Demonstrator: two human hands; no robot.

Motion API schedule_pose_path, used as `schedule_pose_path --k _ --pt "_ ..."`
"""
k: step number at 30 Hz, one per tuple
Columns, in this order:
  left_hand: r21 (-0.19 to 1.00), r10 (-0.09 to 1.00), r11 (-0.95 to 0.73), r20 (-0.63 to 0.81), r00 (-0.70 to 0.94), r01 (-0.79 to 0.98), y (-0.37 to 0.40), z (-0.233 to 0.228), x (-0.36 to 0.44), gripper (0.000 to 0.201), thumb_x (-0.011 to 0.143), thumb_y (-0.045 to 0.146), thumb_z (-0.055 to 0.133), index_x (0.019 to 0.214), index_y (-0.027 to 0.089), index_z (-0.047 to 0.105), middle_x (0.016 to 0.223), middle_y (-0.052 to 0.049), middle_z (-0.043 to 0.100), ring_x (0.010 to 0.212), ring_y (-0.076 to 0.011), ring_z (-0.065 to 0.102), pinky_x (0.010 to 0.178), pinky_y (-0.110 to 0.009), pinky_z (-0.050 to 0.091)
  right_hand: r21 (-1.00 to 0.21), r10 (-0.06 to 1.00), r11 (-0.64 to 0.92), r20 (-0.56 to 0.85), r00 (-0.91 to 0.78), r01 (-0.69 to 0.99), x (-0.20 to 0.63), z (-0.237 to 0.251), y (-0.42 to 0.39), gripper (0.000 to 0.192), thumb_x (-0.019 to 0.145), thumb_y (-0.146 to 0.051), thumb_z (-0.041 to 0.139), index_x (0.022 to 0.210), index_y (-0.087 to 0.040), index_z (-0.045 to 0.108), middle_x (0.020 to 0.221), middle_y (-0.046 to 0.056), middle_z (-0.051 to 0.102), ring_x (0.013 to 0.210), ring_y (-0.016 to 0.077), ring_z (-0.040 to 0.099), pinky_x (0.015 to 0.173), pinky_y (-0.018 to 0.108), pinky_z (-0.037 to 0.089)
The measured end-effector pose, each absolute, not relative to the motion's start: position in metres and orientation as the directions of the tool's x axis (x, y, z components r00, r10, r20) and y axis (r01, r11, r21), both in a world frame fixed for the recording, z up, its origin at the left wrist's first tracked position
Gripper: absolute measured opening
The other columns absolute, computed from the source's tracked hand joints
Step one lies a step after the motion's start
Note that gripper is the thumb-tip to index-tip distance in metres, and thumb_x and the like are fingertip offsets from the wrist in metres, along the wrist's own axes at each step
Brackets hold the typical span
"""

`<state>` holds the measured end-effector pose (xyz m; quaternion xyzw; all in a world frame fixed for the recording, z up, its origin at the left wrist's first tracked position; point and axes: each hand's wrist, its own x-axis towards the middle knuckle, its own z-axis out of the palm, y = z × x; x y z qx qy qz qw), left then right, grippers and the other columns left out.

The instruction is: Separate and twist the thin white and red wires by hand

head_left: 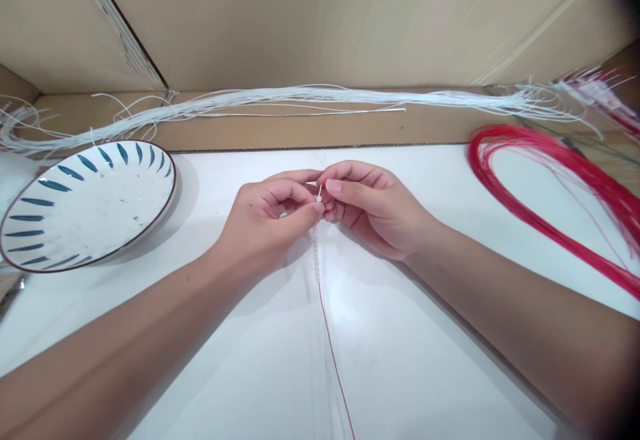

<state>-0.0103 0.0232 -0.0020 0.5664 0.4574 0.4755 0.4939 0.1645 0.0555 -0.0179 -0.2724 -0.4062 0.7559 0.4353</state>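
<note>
Both hands meet above the middle of the white tabletop (410,353). My left hand (275,210) is closed, thumb and fingertips pinching the upper end of a strand of small clear pinkish beads (316,253). The strand hangs below the fingers, and a thin red cord (331,347) runs on from its lower end toward me. Beside it my right hand (375,207) pinches a short white cord end (320,191) that stands up from the left fingertips. Fingers partly hide where the white cord meets the beads.
At left stands a white plate with blue-green strokes (100,193), holding tiny specks. A long bundle of white cords (300,97) lies along the cardboard ledge (320,135) at the back. To the right is a looped hank of red cord (510,193). A cardboard wall (320,27) rises behind.
</note>
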Motion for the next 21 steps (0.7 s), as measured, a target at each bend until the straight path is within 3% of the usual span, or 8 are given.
schedule_pose_path --k 21 --pt "0.992 0.986 -0.088 0.074 0.149 0.087 0.0233 -0.0005 -0.0131 0.015 0.082 0.026 0.079 0.068 0.024 0.077 0.12 -0.007 0.078 0.113 -0.0264 0.071 0.104 -0.043 0.055 -0.86 0.884 -0.321 -0.121 -0.451 -0.397 0.1625 -0.015 0.0552 0.026 0.066 -0.031 0.095 0.071 -0.016 0.074 0.067 0.0 0.072 0.059 0.0077 0.062 0.059 0.019 0.052"
